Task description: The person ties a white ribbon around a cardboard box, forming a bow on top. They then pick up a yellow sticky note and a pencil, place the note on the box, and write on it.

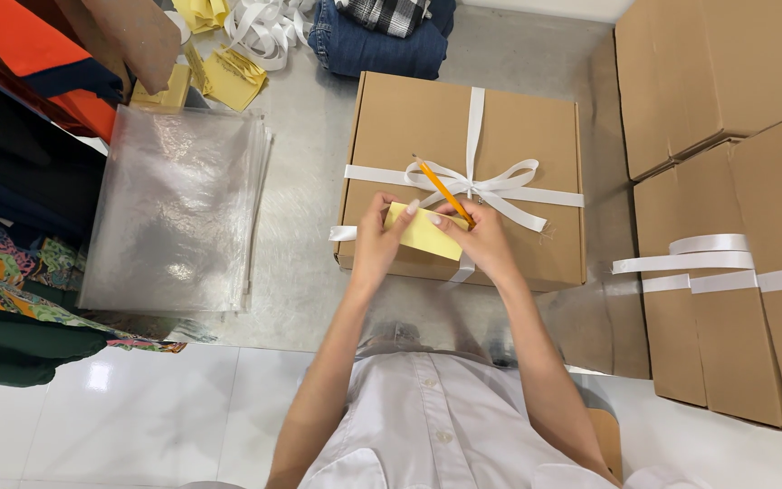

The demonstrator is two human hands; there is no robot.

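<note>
Yellow note pad (424, 233) held flat over brown ribboned box (463, 177), orange pencil (443, 190) angled w/ tip on it.

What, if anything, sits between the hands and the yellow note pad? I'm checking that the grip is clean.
Nothing visible does. The left hand and right hand both hold the yellow note pad directly, above the ribboned cardboard box; the right hand also holds an orange pencil.
</note>
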